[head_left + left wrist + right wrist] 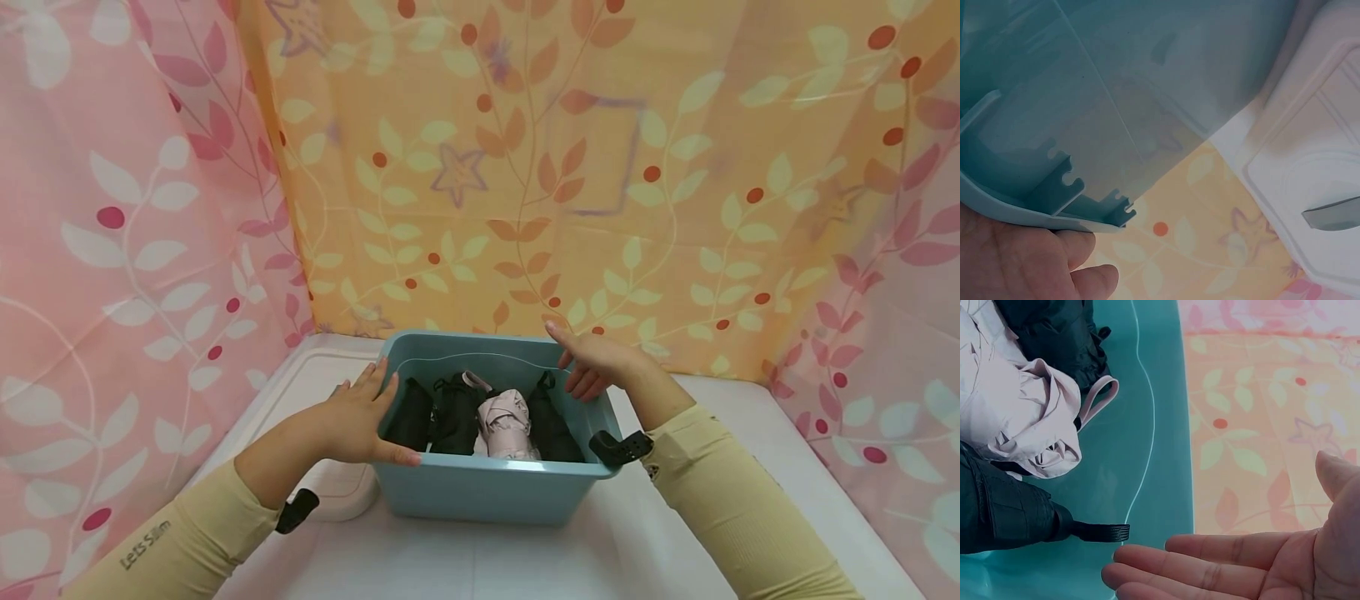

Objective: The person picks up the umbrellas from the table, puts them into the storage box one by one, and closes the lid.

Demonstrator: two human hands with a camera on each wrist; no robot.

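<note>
A teal plastic bin stands on the white table and holds folded umbrellas: a pale pink one between black ones. My left hand lies flat against the bin's left wall, fingers straight, thumb along the front corner rim. In the left wrist view the palm sits just under the bin's rim. My right hand hovers at the bin's far right rim with fingers relaxed. Its wrist view shows the fingers above the bin wall, near the pink umbrella and a black strap.
A white lid lies on the table under the bin's left side and also shows as a white lid in the left wrist view. Patterned curtains close in the back and both sides. The white table stretches toward me.
</note>
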